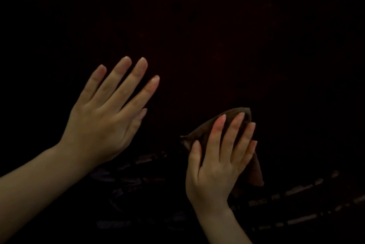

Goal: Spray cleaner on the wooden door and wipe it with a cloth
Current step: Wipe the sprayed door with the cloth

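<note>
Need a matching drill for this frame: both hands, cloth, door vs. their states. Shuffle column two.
1. left hand
2. right hand
3. folded brown cloth
4. dark wooden door

a. pressed under straight fingers
b. fills the background
c. lies flat on the cloth
d. fingers spread, holding nothing

Pairs: 1-d, 2-c, 3-a, 4-b

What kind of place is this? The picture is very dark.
Probably indoors, in a dim room, close to a dark reddish wooden door. The right hand presses a brown folded cloth against it, and the left hand lies flat beside.
</note>
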`<action>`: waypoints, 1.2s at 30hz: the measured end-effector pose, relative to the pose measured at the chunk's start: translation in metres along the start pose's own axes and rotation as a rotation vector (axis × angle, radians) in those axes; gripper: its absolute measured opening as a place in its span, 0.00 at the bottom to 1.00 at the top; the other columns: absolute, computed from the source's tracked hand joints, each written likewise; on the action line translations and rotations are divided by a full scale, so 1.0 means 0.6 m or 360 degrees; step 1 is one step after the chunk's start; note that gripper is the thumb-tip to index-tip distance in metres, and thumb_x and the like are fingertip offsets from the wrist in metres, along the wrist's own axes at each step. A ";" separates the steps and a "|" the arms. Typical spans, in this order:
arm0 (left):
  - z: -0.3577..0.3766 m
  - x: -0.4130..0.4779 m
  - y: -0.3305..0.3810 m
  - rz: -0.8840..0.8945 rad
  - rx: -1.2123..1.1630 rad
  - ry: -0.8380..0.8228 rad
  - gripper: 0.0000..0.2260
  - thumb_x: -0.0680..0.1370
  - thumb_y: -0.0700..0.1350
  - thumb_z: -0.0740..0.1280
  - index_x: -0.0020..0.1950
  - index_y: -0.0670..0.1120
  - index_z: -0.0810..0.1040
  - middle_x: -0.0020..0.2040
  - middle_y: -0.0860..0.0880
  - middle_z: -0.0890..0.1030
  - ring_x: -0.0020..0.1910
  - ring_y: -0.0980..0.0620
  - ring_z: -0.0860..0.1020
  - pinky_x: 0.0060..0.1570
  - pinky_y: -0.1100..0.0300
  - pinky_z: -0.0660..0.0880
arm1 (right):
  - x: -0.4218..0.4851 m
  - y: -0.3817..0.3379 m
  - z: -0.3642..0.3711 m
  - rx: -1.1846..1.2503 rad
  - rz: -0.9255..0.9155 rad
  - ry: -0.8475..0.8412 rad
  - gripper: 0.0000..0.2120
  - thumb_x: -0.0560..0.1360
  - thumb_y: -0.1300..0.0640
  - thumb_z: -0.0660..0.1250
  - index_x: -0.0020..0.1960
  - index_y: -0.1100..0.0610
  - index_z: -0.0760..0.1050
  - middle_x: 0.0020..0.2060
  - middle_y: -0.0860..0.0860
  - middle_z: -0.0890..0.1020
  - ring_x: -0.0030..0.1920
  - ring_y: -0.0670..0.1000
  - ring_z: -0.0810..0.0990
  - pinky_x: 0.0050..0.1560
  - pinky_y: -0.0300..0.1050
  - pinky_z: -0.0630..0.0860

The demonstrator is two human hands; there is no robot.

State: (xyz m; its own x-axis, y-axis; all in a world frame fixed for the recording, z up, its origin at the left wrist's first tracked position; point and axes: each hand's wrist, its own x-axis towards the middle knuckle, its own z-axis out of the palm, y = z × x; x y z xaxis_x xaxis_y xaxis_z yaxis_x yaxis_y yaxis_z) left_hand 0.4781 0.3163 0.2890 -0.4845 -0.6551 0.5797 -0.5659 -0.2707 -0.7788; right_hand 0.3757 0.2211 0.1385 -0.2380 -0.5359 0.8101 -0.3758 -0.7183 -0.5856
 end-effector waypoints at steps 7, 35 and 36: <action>0.012 -0.009 0.006 -0.0050 0.0011 0.0096 0.22 0.81 0.47 0.54 0.75 0.45 0.58 0.73 0.43 0.59 0.74 0.43 0.56 0.72 0.49 0.49 | -0.025 -0.010 0.021 -0.0060 -0.0140 0.0117 0.25 0.81 0.49 0.48 0.76 0.57 0.50 0.75 0.56 0.51 0.74 0.58 0.48 0.73 0.59 0.47; -0.004 -0.119 -0.081 -0.0235 0.0014 0.0064 0.22 0.82 0.48 0.51 0.75 0.42 0.56 0.73 0.42 0.59 0.73 0.42 0.57 0.72 0.50 0.50 | -0.188 -0.094 0.067 -0.0144 -0.0776 -0.0219 0.26 0.79 0.51 0.47 0.76 0.55 0.49 0.76 0.53 0.48 0.75 0.57 0.49 0.73 0.57 0.47; -0.007 -0.120 -0.083 -0.0212 0.0015 0.0045 0.22 0.82 0.48 0.52 0.75 0.42 0.56 0.73 0.43 0.58 0.72 0.42 0.58 0.72 0.50 0.50 | -0.189 -0.094 0.067 -0.0149 -0.0781 -0.0225 0.26 0.79 0.51 0.47 0.76 0.55 0.50 0.76 0.53 0.48 0.75 0.57 0.48 0.73 0.56 0.47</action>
State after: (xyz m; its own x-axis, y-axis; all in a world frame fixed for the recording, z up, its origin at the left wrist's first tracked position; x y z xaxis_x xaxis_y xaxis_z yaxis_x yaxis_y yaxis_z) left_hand 0.5384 0.3797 0.2873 -0.4241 -0.5928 0.6846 -0.6203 -0.3606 -0.6965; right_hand 0.4596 0.3045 0.0786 0.1070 -0.2055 0.9728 -0.4931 -0.8605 -0.1275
